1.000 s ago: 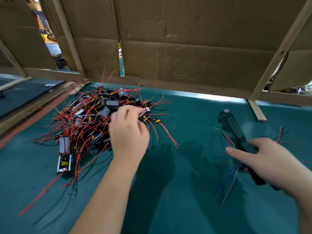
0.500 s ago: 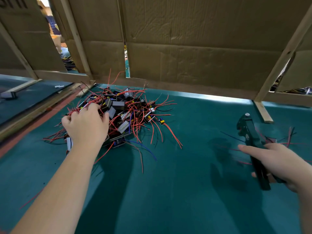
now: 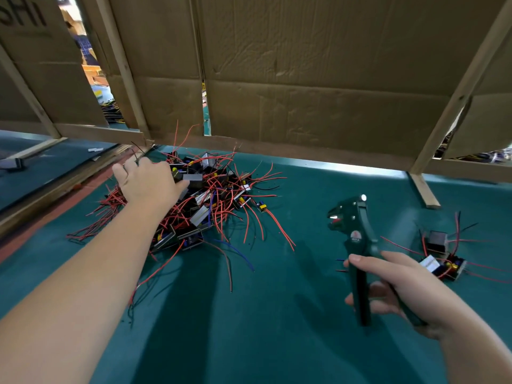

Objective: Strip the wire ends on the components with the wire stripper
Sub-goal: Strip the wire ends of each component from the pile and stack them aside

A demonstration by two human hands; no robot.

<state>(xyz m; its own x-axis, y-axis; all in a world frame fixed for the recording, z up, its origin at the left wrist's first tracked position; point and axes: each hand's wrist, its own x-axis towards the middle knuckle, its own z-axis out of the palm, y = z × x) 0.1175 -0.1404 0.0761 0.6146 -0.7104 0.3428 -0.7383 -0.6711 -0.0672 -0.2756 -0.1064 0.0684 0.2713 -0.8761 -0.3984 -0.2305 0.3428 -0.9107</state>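
Digging through the pile
The left hand [image 3: 146, 187] rests on the components [image 3: 205, 214], fingers' grip unclear; right hand [image 3: 401, 286] fingers clamp the wire stripper [image 3: 357, 234].

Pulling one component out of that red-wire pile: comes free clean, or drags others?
Probably drags neighbours: leads in the pile are crossed and tangled. Leads look floppy; they curve and sag onto the mat. Small bodies, likely light.

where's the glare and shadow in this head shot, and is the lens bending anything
Head view: a bright strip glares along the table edge under the cardboard wall; the wire stripper pivot glints; the left forearm casts a broad dark shadow beside it; the wide-angle lens makes the wooden posts lean outward.
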